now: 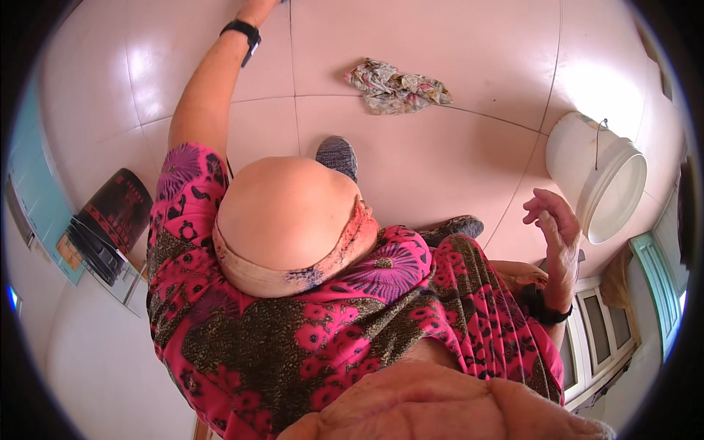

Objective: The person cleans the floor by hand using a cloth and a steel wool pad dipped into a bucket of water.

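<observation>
My left arm stretches up to the far edge of the head view, with a black watch [243, 33] on its wrist. Only the back part of my left hand [257, 10] shows; its fingers lie beyond the picture, beside a sliver of something blue. On the right, my right hand [555, 220] is raised with nothing in it, fingers loosely bent and apart. A white plastic bucket [576, 158] with a wire handle stands just beyond that hand, nearest to it. Ahead on the floor lies a crumpled patterned cloth [396, 88], untouched by either hand.
Pinkish tiles [455, 161] cover the floor around my dark shoes [337, 155]. To the left is a black and red bin-like container [117, 205] near a turquoise panel [44, 176]. A white cabinet or window frame [595, 334] lines the lower right.
</observation>
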A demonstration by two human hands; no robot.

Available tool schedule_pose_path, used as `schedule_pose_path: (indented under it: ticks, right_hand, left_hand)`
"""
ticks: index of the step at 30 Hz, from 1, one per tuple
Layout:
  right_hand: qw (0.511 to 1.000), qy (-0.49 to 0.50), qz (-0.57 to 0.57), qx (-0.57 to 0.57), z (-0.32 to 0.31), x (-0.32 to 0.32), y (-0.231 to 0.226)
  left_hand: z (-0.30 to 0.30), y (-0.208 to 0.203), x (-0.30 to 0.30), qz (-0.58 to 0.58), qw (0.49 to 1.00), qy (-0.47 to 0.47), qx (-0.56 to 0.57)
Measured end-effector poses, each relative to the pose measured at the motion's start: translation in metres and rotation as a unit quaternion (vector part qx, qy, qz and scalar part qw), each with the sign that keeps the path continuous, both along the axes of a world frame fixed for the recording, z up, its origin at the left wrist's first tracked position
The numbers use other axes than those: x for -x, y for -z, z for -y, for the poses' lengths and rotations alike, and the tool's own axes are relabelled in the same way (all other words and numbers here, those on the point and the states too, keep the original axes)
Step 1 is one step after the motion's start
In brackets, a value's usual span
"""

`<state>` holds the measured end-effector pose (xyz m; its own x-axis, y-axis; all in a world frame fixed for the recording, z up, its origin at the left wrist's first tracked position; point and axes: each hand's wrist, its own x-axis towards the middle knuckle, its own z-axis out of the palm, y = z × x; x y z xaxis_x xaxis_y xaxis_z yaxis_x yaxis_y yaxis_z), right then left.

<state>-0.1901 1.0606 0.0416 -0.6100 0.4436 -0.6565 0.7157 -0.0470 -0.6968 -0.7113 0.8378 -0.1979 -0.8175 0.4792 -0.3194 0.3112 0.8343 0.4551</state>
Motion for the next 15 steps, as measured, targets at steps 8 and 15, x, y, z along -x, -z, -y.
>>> schedule_pose_path:
  ticks: [8, 15]
  right_hand:
    - [0.999, 0.015, 0.051, 0.014, 0.007, 0.025, 0.076]
    - [0.996, -0.079, -0.025, -0.022, 0.018, 0.119, 0.109]
  left_hand:
    - [0.066, 0.077, -0.006, -0.247, 0.951, 0.184, 0.024]
    - [0.054, 0.043, 0.018, -0.197, 0.974, 0.111, 0.000]
